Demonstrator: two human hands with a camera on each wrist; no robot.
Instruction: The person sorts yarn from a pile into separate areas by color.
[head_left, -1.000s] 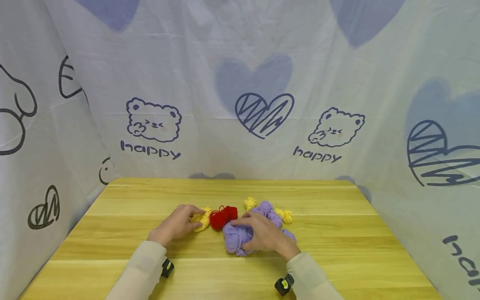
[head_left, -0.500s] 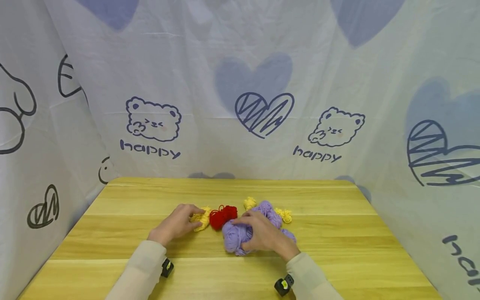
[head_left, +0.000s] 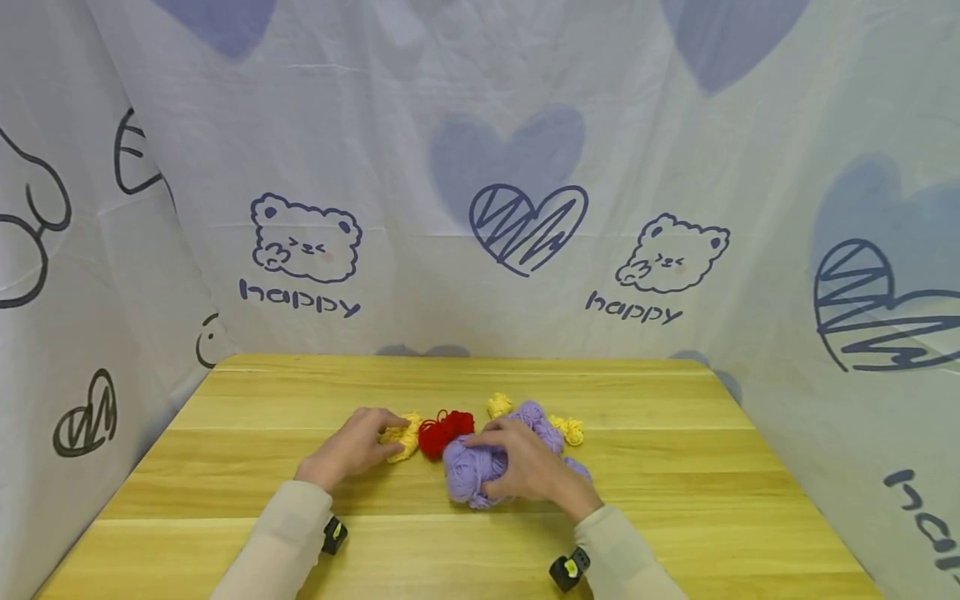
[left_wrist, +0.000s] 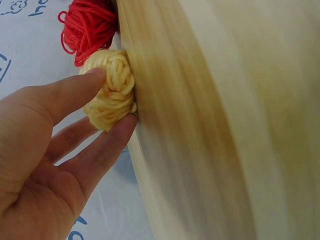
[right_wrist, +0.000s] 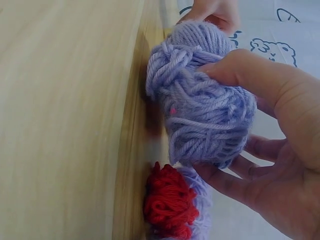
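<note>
My left hand (head_left: 358, 446) pinches a yellow yarn ball (left_wrist: 111, 92) between thumb and fingertips, at the table surface. Beside it lies a red yarn ball (head_left: 446, 433) with loose loops. My right hand (head_left: 528, 467) grips a larger purple yarn ball (right_wrist: 205, 110), thumb on one side and fingers on the other. That ball sits just in front of the red one, close to it or touching. Below it in the right wrist view is another red yarn bundle (right_wrist: 170, 205) against purple yarn; my right hand hides this red bundle in the head view.
Behind my right hand lie a purple yarn ball (head_left: 534, 421) and two small yellow ones, one at the back (head_left: 499, 407) and one at the right (head_left: 567, 431). More purple yarn (head_left: 578, 469) shows by the wrist. A printed cloth (head_left: 420, 275) surrounds the wooden table (head_left: 675, 517).
The purple yarn ball in my right hand has shifted very slightly left and back, toward the red ball. My left hand and the yellow ball have stayed where they were.
</note>
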